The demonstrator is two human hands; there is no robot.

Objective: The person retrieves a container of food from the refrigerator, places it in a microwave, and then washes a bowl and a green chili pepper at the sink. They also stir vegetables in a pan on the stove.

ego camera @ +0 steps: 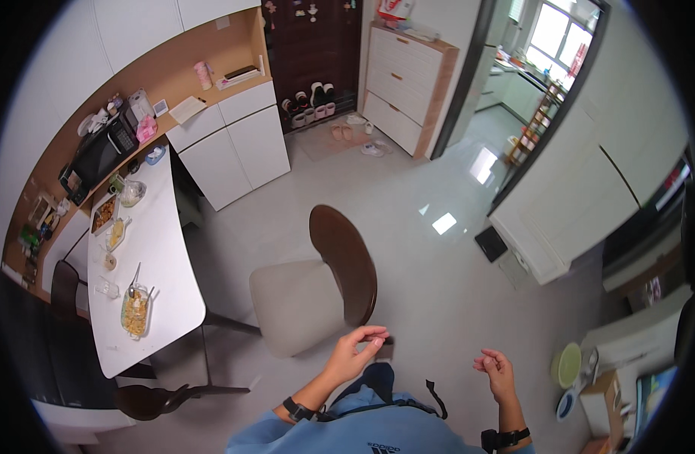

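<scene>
My left hand hovers near the lower back of a chair with a brown curved backrest and a light padded seat. Its fingers are loosely bent, and nothing is in them; whether it touches the backrest is hard to tell. Off to the right, my right hand hangs over the tiled floor with fingers half curled and no object held. Black bands circle both wrists. On the left stands a white dining table, bearing a dish of food with utensils in it.
More dishes, including a tray of food, sit farther along the table. A second chair is at its near end. Shoes lie by the dark door. A black flat scale-like object, a green basin and a cardboard box are to the right.
</scene>
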